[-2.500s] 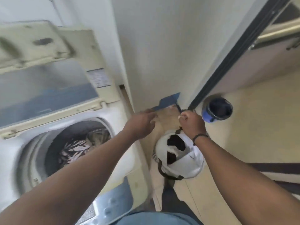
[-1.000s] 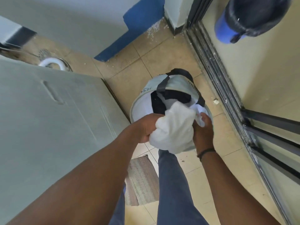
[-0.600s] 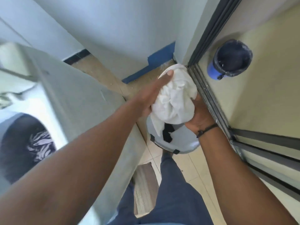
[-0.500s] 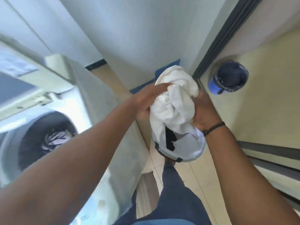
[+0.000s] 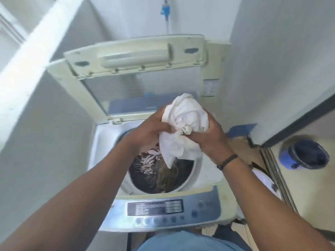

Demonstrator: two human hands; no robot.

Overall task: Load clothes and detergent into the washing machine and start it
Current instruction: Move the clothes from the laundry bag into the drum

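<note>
A top-loading washing machine stands in front of me with its lid folded up at the back. Dark patterned clothes lie in its drum. Both hands hold a bunched white cloth directly above the drum opening. My left hand grips its left side and my right hand, with a dark band at the wrist, grips its right side. A loose tail of the cloth hangs down towards the drum.
The control panel runs along the machine's near edge. A laundry basket sits on the floor at the machine's right, partly hidden by my right arm. A blue bin stands further right past the sliding door track. Walls close in left and behind.
I lifted the white cloth out of the laundry basket on the floor and carried it left, over the open drum. The view swung from the floor to the machine.
</note>
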